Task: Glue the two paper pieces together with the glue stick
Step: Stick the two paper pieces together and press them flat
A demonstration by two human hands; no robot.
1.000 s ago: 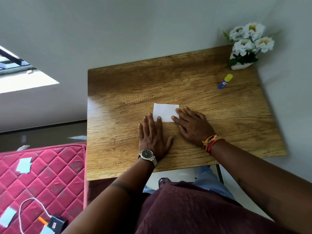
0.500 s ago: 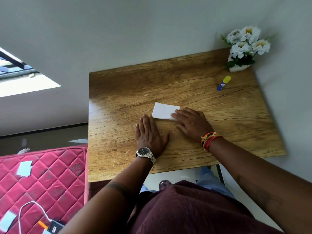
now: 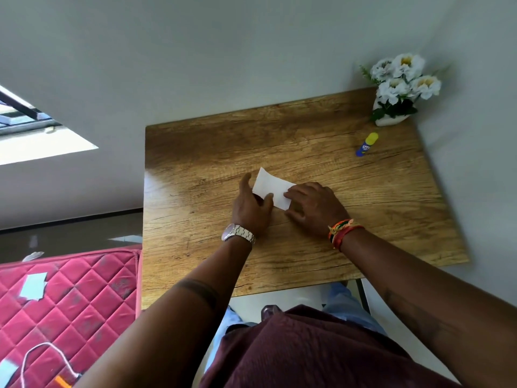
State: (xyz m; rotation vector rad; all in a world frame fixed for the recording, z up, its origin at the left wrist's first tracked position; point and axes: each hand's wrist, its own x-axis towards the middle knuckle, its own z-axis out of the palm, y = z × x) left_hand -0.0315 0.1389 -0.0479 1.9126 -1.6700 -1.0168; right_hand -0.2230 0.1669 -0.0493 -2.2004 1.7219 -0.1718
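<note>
A white paper (image 3: 270, 187) sits at the middle of the wooden table (image 3: 195, 169), with its far left corner raised off the wood. My left hand (image 3: 251, 210) pinches its left end between thumb and fingers. My right hand (image 3: 314, 205) has curled fingers on its right end, holding that end down. I cannot tell whether a second piece lies under or against it. The glue stick (image 3: 366, 144), blue with a yellow cap, lies capped at the far right of the table, well away from both hands.
A white pot of white flowers (image 3: 398, 88) stands at the table's far right corner, just behind the glue stick. A grey wall runs along the far edge. A pink quilted mattress (image 3: 70, 303) with paper scraps and a cable lies left of the table.
My left hand turned from lying flat on the table to gripping the paper's left end. The paper has rotated and its far corner has come up. My right hand stayed on its right end.
</note>
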